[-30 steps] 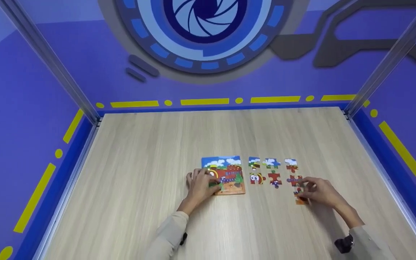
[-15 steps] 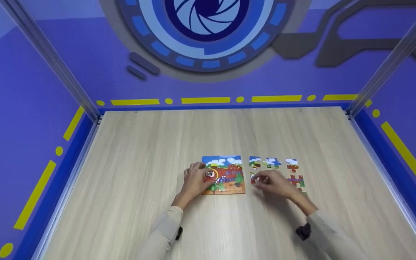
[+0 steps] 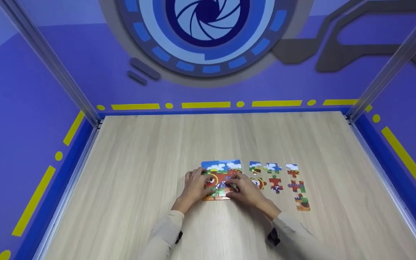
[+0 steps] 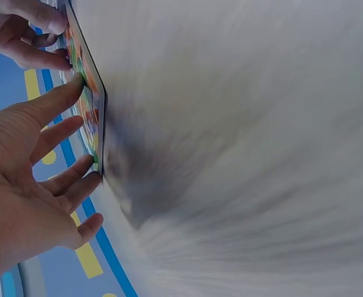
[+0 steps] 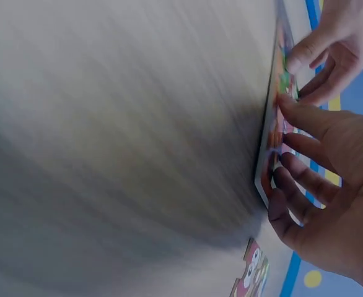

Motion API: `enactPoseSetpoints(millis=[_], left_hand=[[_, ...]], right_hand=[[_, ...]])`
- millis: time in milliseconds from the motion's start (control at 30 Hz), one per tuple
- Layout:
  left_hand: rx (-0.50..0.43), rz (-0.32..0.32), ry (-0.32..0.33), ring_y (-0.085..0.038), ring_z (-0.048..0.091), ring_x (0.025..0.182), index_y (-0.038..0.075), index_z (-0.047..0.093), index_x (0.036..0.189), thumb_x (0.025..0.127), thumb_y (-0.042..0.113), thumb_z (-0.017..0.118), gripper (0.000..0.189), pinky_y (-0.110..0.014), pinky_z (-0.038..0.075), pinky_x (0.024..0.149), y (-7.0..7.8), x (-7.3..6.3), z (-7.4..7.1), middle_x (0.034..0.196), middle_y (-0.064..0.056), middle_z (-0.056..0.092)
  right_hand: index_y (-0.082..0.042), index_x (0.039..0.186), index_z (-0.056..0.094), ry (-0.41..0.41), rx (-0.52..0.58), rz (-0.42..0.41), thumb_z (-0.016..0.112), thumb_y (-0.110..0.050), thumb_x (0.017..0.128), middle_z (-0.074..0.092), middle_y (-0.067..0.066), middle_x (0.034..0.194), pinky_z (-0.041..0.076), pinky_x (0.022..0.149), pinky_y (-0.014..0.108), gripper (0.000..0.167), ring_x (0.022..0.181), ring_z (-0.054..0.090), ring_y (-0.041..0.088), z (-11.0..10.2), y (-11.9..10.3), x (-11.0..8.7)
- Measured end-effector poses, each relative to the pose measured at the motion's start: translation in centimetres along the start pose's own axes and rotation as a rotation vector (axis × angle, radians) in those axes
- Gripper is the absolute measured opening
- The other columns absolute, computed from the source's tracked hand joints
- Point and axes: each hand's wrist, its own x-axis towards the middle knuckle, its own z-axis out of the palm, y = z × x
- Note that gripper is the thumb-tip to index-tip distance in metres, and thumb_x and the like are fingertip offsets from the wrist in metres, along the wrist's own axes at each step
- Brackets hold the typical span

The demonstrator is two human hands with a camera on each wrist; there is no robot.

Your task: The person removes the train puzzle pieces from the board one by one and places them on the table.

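A picture jigsaw board [image 3: 222, 166] lies flat at the middle of the table, printed with sky, clouds and a red cartoon figure. My left hand [image 3: 194, 186] rests over its left side, its spread fingertips and thumb [image 4: 70, 93] touching the board's surface and edge. On the right side, my right hand [image 3: 248, 191] touches the printed surface with bent, spread fingers. In the right wrist view, my thumb [image 5: 299, 111] and fingers stand apart on the board. Whether a piece sits loose under them is hidden.
Several loose jigsaw pieces lie in rows right of the board, among them a cloud piece [image 3: 273, 168], a red piece [image 3: 275, 183] and a lower corner piece [image 3: 302, 203]. An eye piece [image 3: 258, 183] is partly beside my right hand. Blue-purple panels [image 3: 67, 47] enclose the table.
My right hand has moved left from the lower right loose piece, past the eye piece, onto the board. My left hand has stayed at the board's left side, shifting slightly.
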Motion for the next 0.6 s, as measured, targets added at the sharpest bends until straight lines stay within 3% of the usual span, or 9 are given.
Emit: enactPoseSetpoints(millis=[200,400,600], left_hand=[[0.027,0.018,-0.015,-0.037,0.057,0.126,0.016,0.078,0.114,0.082,0.027,0.086,0.035,-0.058,0.031,0.111,-0.1,0.1,-0.1,0.134,-0.017,0.061],[0.034,0.016,-0.034,-0.038,0.056,0.127,0.017,0.079,0.113,0.082,0.027,0.086,0.034,-0.059,0.029,0.115,0.1,0.3,-0.3,0.136,-0.018,0.060],[0.030,0.013,-0.048,-0.038,0.055,0.128,0.017,0.079,0.114,0.082,0.027,0.086,0.034,-0.061,0.027,0.119,0.0,0.5,-0.3,0.137,-0.019,0.059]], right_hand=[[-0.004,0.114,0.073,-0.006,0.004,0.053,0.080,-0.017,0.088,0.063,0.010,0.117,0.053,0.085,0.044,0.030,0.099,0.060,0.021,0.1,-0.5,0.3],[-0.002,0.113,0.068,-0.081,0.030,0.096,0.080,-0.014,0.088,0.061,0.010,0.109,0.052,0.078,0.038,0.030,0.091,0.057,0.018,-0.3,-0.9,0.8],[-0.002,0.117,0.065,-0.132,0.074,0.125,0.079,-0.011,0.089,0.061,0.009,0.108,0.051,0.080,0.037,0.033,0.092,0.056,0.016,-0.5,-0.8,1.3]])
